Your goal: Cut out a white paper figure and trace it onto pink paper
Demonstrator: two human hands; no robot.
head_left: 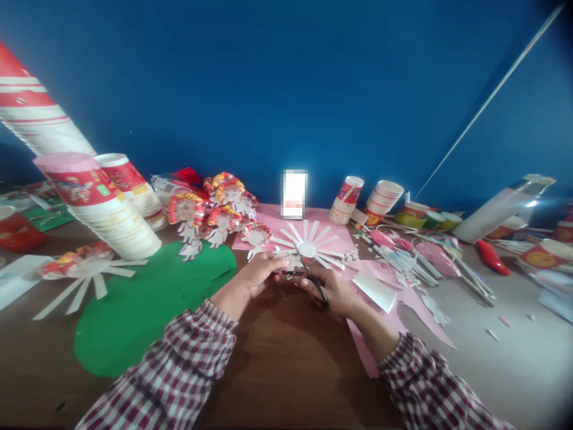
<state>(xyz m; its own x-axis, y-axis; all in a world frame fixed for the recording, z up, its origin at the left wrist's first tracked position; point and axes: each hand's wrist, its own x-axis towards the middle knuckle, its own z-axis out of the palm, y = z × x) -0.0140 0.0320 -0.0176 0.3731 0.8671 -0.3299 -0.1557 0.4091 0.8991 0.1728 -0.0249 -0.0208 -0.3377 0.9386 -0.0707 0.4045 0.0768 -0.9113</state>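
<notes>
Between thumb and fingers, my left hand point(258, 276) pinches a small white paper cutout point(292, 261). Black-handled scissors point(317, 283) are gripped in my right hand point(335, 291), their blades reaching up and left beside the cutout. Just beyond the blades lies a paper cup cut into white strips that fan out around its round base point(307, 248). It rests on a pink paper sheet point(245, 234). Several lion-like paper figures with red and yellow curled manes point(224, 221) stand behind my left hand.
Stacked paper cups point(107, 209) lean at the left, with smaller cup stacks point(347, 200) at the back. A green paper shape point(156, 310) lies left. Pens point(409, 260), paper scraps, a red pepper-shaped object point(492, 258) and a tilted cylindrical container point(496, 206) crowd the right. A blue wall point(286, 89) rises behind.
</notes>
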